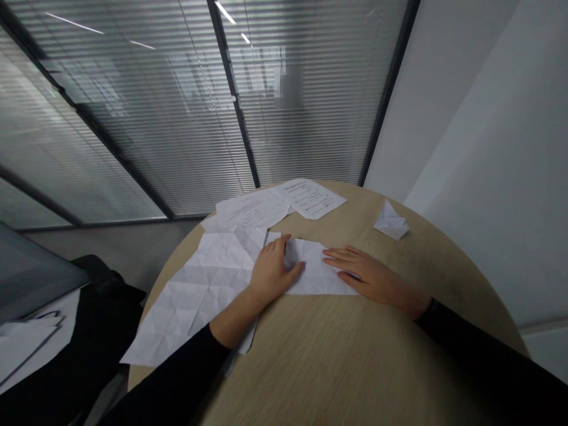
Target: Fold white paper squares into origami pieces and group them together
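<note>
A folded white sheet of paper (pixel 310 266) lies flat on the round wooden table (pixel 346 355), its long straight edge toward me. My left hand (pixel 274 269) rests on its left end, thumb and fingers apart. On its right part lies my right hand (pixel 366 275), fingers stretched out and pressed flat against the paper. Under and beside my left forearm spreads a large creased sheet of paper (pixel 190 296), covered in fold lines. A small folded paper shape (pixel 391 221) stands apart at the table's right rear.
Printed sheets (pixel 306 198) lie at the table's far edge. A dark chair (pixel 102 319) with papers (pixel 35 343) on it is at the left. Beyond the table are a glass partition with blinds (pixel 306 118) and a white wall (pixel 497 177).
</note>
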`<action>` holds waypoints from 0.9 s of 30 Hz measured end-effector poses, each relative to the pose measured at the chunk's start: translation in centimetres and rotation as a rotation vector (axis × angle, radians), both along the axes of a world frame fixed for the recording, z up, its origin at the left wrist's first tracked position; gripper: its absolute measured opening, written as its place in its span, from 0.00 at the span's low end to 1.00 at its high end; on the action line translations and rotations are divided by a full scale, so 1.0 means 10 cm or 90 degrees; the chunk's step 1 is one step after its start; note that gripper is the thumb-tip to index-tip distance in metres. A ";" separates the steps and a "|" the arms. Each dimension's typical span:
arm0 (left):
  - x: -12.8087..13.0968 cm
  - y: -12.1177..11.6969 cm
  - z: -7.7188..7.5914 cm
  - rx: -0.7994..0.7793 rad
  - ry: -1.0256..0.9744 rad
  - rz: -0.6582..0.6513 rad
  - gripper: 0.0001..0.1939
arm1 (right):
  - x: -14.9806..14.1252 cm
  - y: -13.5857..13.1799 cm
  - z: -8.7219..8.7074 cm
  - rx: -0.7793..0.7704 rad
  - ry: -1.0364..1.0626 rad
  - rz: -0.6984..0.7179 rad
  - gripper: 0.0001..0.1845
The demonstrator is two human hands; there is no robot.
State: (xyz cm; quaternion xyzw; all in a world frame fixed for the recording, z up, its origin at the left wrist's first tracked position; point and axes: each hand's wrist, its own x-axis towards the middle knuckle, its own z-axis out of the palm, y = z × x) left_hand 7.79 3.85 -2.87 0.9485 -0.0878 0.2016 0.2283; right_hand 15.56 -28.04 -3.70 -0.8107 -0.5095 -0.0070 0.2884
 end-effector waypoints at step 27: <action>-0.05 -0.08 0.12 0.087 -0.004 -0.204 0.13 | -0.03 0.06 0.06 0.080 -0.042 0.033 0.25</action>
